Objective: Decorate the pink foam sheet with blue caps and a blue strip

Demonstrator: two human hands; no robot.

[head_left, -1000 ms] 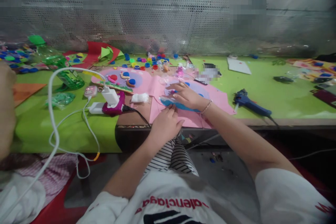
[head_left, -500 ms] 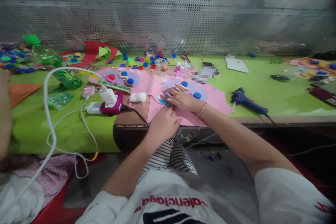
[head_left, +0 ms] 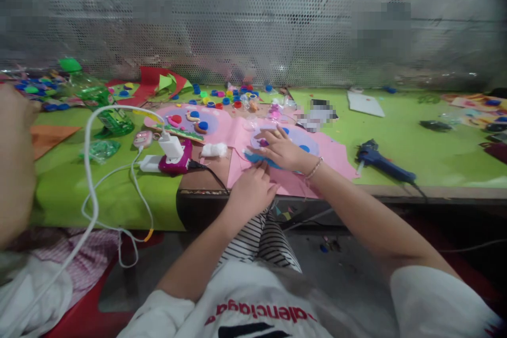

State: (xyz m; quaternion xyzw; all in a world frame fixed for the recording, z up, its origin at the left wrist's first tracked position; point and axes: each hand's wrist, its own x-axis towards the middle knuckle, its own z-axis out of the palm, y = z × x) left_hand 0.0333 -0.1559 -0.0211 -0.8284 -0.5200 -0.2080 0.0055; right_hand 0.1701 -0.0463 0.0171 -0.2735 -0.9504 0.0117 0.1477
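Observation:
A pink paper sheet (head_left: 336, 161) lies at the table's near edge, with a pale purple oval (head_left: 257, 132) on it. Blue bottle caps (head_left: 304, 149) and a small magenta piece (head_left: 263, 142) sit on the oval. Along its near side runs a blue strip (head_left: 253, 158). My right hand (head_left: 287, 152) rests palm down over oval and strip, fingers spread, covering part of both. Just nearer to me, my left hand (head_left: 253, 187) lies on the sheet's near edge, its fingertips by the strip and its thumb apart. Neither hand visibly grips anything.
A blue glue gun (head_left: 382, 162) lies to the right. On the left are a purple power adapter (head_left: 174, 161) with white cables, a cotton-like white pad (head_left: 214, 150) and a green bottle (head_left: 106, 108). Loose caps (head_left: 225, 101) lie behind. Another person's arm (head_left: 16, 163) shows at far left.
My right hand's fingers have lifted and spread a little, uncovering more of the blue strip and the magenta piece. My left hand stays at the near edge. The view has shifted slightly.

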